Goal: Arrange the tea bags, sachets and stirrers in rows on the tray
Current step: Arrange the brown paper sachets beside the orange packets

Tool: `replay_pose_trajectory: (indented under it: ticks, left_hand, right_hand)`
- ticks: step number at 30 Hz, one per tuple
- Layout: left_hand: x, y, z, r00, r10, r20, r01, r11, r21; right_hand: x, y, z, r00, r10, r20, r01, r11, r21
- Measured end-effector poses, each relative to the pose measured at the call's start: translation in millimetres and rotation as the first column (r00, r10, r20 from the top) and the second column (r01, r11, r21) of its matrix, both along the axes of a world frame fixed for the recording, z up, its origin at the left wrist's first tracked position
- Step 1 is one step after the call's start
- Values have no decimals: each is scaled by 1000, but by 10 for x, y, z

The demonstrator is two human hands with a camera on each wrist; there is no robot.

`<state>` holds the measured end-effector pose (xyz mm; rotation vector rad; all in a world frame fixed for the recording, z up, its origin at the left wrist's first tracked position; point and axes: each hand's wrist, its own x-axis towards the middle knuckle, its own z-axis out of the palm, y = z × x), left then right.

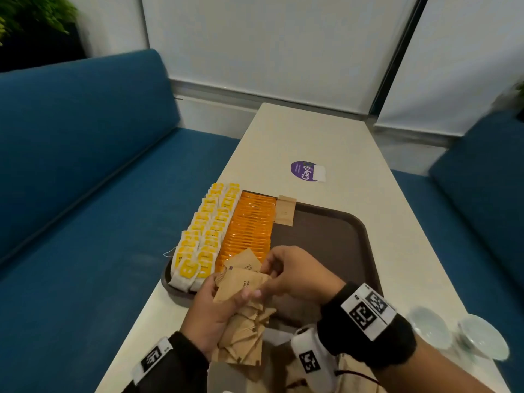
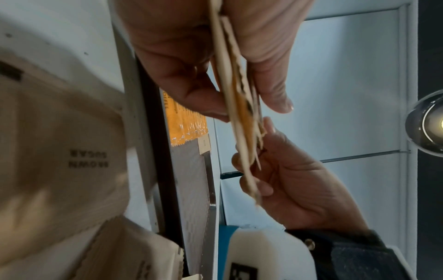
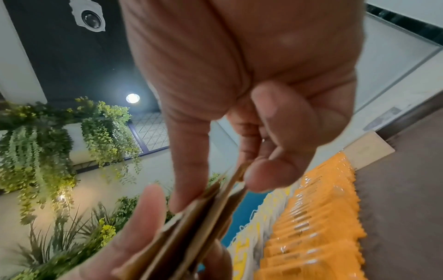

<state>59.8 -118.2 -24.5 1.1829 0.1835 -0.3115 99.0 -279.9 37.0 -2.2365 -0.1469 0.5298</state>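
Left hand gripped a fanned stack of brown sugar sachets above the brown tray's near edge, right hand pinched the top sachet, yellow tea bags and orange sachets lay rowed on tray, one brown sachet beside them.

tea bags left of sachets, on tray

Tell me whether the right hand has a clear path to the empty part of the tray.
Probably yes: the right hand hovers over the tray, bare brown surface just beyond it, though it pinches brown sachets.
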Motion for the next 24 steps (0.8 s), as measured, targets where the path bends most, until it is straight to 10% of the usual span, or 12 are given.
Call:
replay_pose_trajectory:
  ticks: [15,24]
  left_hand:
    - [-23,9,-30,998,5,60,-11,996,92]
    - [319,-6,47,997,64,31,-64,998,2]
  right_hand:
    - [-208,32,43,973,-213,-85,227,951,212]
    - [267,-275,157,847,-443,-295,520,572,634]
